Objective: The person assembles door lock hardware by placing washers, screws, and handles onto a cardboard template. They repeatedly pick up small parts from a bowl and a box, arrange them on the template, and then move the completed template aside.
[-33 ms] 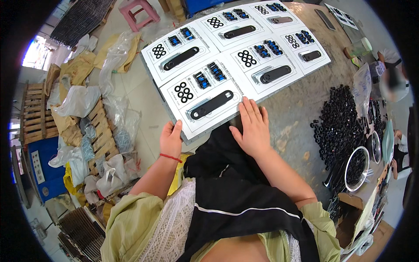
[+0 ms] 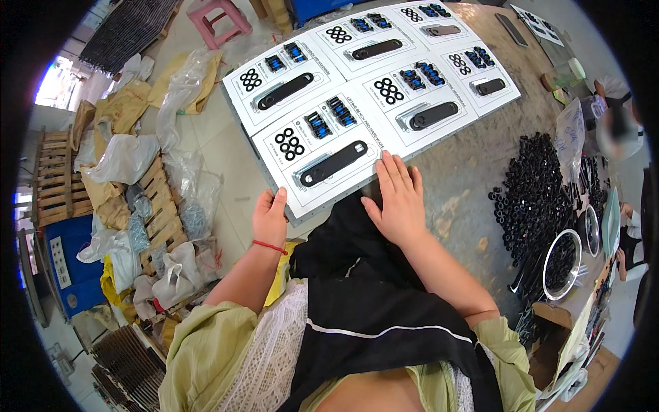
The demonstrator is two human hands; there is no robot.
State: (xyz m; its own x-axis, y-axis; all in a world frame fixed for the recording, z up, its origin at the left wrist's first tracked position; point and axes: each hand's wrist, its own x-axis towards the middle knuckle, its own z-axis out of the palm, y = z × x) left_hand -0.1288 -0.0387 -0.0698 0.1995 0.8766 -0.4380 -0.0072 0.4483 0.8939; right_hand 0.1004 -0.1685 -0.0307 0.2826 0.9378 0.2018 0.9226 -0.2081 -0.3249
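Before me lies a wide white panel of hardware cards (image 2: 379, 154), laid out in several printed sections. Each section carries black rings (image 2: 289, 144), blue-and-black bolts (image 2: 341, 111) and a black flat wrench (image 2: 334, 164) beside a bent silver rod. At the panel's near left corner, my left hand (image 2: 270, 218) is closed on the edge, thumb on top and the other fingers hidden below. My right hand (image 2: 401, 206) rests flat with its fingers stretched out, fingertips touching the panel's near right edge. Nothing is held in it.
On the worktable (image 2: 446, 209) at right lies a heap of black nuts (image 2: 532, 189) next to a round metal bowl (image 2: 575, 275). A clear jar (image 2: 566, 74) stands farther back. Plastic bags (image 2: 130, 158) and a wooden pallet (image 2: 165, 199) lie at left, with a pink stool (image 2: 218, 24) beyond.
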